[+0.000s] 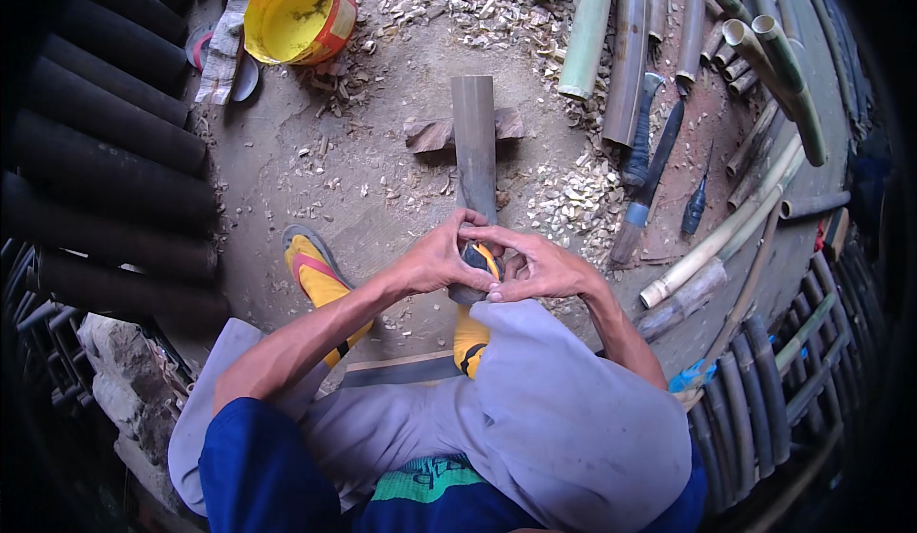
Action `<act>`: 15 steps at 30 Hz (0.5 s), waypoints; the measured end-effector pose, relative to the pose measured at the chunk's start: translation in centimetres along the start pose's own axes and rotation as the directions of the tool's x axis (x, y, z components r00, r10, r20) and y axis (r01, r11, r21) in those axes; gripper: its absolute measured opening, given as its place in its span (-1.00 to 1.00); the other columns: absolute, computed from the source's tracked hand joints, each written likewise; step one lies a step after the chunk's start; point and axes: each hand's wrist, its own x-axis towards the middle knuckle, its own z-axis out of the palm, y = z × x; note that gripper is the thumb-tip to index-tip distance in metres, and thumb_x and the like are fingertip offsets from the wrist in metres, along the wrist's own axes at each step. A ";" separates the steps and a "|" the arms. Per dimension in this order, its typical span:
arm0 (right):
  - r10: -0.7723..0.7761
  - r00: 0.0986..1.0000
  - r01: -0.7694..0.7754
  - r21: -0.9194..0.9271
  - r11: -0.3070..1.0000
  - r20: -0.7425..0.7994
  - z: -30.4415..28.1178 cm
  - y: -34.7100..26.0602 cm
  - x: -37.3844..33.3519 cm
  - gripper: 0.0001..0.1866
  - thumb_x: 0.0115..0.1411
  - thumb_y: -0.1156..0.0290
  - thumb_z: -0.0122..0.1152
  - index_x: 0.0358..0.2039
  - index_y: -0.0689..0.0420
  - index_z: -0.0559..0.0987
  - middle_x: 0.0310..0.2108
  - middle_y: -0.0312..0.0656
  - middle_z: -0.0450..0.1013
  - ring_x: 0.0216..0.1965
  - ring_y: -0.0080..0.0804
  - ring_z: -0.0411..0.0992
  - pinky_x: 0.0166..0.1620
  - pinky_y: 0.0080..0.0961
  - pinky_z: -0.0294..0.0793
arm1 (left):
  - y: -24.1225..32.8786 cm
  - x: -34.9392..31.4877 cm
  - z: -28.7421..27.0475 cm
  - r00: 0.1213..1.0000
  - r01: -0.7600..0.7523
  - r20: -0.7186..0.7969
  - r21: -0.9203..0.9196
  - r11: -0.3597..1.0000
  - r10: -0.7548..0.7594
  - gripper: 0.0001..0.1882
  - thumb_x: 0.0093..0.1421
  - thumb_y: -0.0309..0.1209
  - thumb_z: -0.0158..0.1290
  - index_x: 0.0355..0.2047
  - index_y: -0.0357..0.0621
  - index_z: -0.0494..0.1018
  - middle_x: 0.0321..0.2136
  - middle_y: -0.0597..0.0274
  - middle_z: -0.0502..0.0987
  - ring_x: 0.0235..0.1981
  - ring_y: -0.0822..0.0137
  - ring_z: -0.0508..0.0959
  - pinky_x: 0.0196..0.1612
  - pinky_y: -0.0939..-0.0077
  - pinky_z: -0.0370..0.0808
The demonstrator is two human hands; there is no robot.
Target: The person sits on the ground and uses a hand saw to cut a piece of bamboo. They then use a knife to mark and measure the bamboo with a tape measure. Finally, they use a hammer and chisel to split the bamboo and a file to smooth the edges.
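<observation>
- Both hands meet in front of the lap, over the near end of a grey-brown tube [475, 141].
- Left hand [445, 254]: fingers and thumb curled around a small black-and-yellow thing [475, 255], gripping it. Looks like a tape measure; mostly covered, so can't confirm.
- Right hand [537, 264]: fingers bent, index finger reaching over the top of the same thing, thumb close to the left thumb. Can't tell how firmly it grips.
- Black-and-yellow thing sits between the two hands, at the tube's near end. Contact with the tube hidden by fingers.
- Tube points away from the person, its far part lying across a rough piece of wood [432, 135] on the ground.
- Feet in yellow socks [325, 289]; the left one wears a sandal.
- Pale shavings [583, 203] scattered around, thickest to the right of the tube and farther out.
- Right side: long knife [663, 151], a pointed tool [696, 206] with a dark handle, and a green pole [587, 36] beyond.
- Far left: yellow bucket [338, 25] with a red outside, tilted.
- Left edge: row of dark tubes [115, 156] lying side by side.
</observation>
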 end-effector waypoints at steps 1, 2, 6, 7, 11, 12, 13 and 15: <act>0.000 1.000 0.001 -0.031 1.000 0.012 -0.1 0.0 0.1 -0.17 -0.07 0.30 0.44 0.22 0.02 0.25 -0.38 -0.31 0.37 -0.49 -0.62 0.40 -0.45 -0.63 0.40 | 0.0 -0.1 0.0 1.000 -0.014 -0.001 0.047 0.999 0.014 -0.16 -0.21 -0.35 0.41 0.05 -0.26 0.19 -0.15 0.10 0.48 -0.11 0.32 0.49 -0.01 0.45 0.41; -0.006 1.000 0.008 -0.067 0.998 0.018 -0.4 -0.2 0.3 -0.20 -0.07 0.29 0.44 0.20 0.03 0.27 -0.39 -0.31 0.37 -0.48 -0.63 0.40 -0.45 -0.64 0.40 | 0.3 -0.2 0.0 1.000 -0.021 -0.021 0.050 0.999 0.022 -0.16 -0.23 -0.36 0.41 0.03 -0.26 0.20 -0.17 0.13 0.47 -0.12 0.34 0.48 -0.02 0.44 0.41; -0.026 0.998 0.022 -0.069 0.997 -0.059 -1.3 -0.3 -0.8 -0.54 -0.05 0.35 0.43 -0.15 0.12 0.42 -0.44 -0.38 0.33 -0.48 -0.69 0.32 -0.42 -0.70 0.32 | 0.6 -0.8 0.8 0.986 -0.155 -0.039 0.144 0.977 0.162 -0.36 -0.17 -0.32 0.32 -0.07 -0.20 0.31 -0.28 0.24 0.45 -0.20 0.39 0.47 -0.10 0.51 0.40; -0.020 0.997 0.015 -0.064 0.998 -0.078 -1.8 -0.1 -1.4 -0.60 -0.04 0.37 0.42 -0.22 0.13 0.44 -0.44 -0.39 0.32 -0.48 -0.70 0.30 -0.42 -0.71 0.30 | -0.1 -0.9 0.8 0.988 -0.132 -0.055 0.153 0.979 0.142 -0.41 -0.14 -0.24 0.30 -0.12 -0.19 0.34 -0.34 0.25 0.45 -0.28 0.41 0.45 -0.18 0.53 0.39; -0.099 0.882 0.182 0.141 0.973 -0.461 -4.0 -2.4 -3.0 -0.76 0.05 0.34 0.33 -0.49 0.10 0.41 -0.59 -0.45 0.31 -0.59 -0.73 0.28 -0.52 -0.74 0.29 | -0.1 -1.5 2.3 0.972 -0.066 -0.215 0.133 0.989 0.094 -0.61 0.03 -0.11 0.12 -0.34 -0.21 0.47 -0.56 0.29 0.45 -0.50 0.47 0.41 -0.38 0.55 0.37; -0.160 0.800 0.273 0.114 0.955 -0.578 -5.0 -2.4 -3.2 -0.78 0.07 0.34 0.32 -0.50 0.09 0.42 -0.61 -0.45 0.31 -0.61 -0.72 0.29 -0.55 -0.75 0.30 | -0.4 -1.4 2.4 0.974 -0.008 -0.223 0.096 0.995 0.030 -0.63 0.06 -0.13 0.08 -0.34 -0.22 0.48 -0.56 0.27 0.46 -0.50 0.45 0.42 -0.38 0.53 0.38; -0.214 0.700 0.358 0.075 0.931 -0.681 -6.3 -2.4 -3.3 -0.78 0.08 0.35 0.31 -0.52 0.09 0.42 -0.62 -0.44 0.31 -0.64 -0.72 0.30 -0.58 -0.77 0.31 | -0.5 -1.2 2.4 0.973 0.048 -0.230 0.056 0.997 -0.034 -0.64 0.08 -0.15 0.05 -0.35 -0.23 0.49 -0.57 0.25 0.47 -0.51 0.44 0.43 -0.38 0.52 0.38; -0.137 0.643 0.375 0.154 0.914 -0.753 -8.7 -1.4 -3.3 -0.80 0.11 0.31 0.29 -0.41 0.15 0.50 -0.58 -0.33 0.40 -0.61 -0.68 0.34 -0.54 -0.74 0.35 | 0.0 -0.6 3.3 0.944 -0.015 -0.322 0.178 0.984 0.072 -0.64 0.14 -0.16 -0.03 -0.37 -0.25 0.51 -0.57 0.20 0.52 -0.52 0.38 0.48 -0.41 0.43 0.41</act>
